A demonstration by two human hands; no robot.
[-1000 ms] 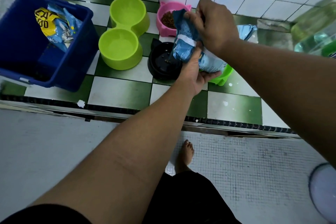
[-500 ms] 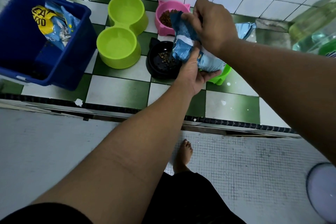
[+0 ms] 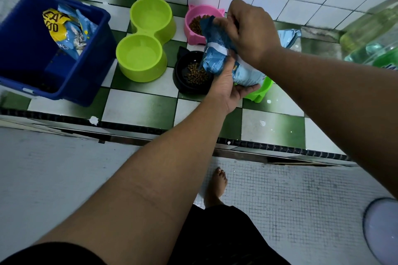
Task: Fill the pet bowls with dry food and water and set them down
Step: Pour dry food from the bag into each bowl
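A blue bag of dry food (image 3: 217, 54) is tilted over the black bowl (image 3: 185, 80), and kibble (image 3: 195, 74) lies in that bowl. My left hand (image 3: 228, 86) cups the bag from below. My right hand (image 3: 247, 30) pinches its upper end. Behind them the pink bowl (image 3: 195, 26) holds kibble. To the left, the lime double bowl (image 3: 144, 38) has nothing in either cup. A green bowl (image 3: 261, 90) shows partly under the bag.
A blue bin (image 3: 51, 49) with a yellow-and-blue food bag (image 3: 66, 30) stands at the left. Green plastic bottles (image 3: 374, 34) stand at the right edge. The bowls sit on a raised checkered tile ledge (image 3: 137, 107); my bare foot (image 3: 216, 185) is on the floor below.
Kibble has poured from the bag into the black bowl, which held almost none a second ago. Both hands have kept their hold on the bag over the bowl.
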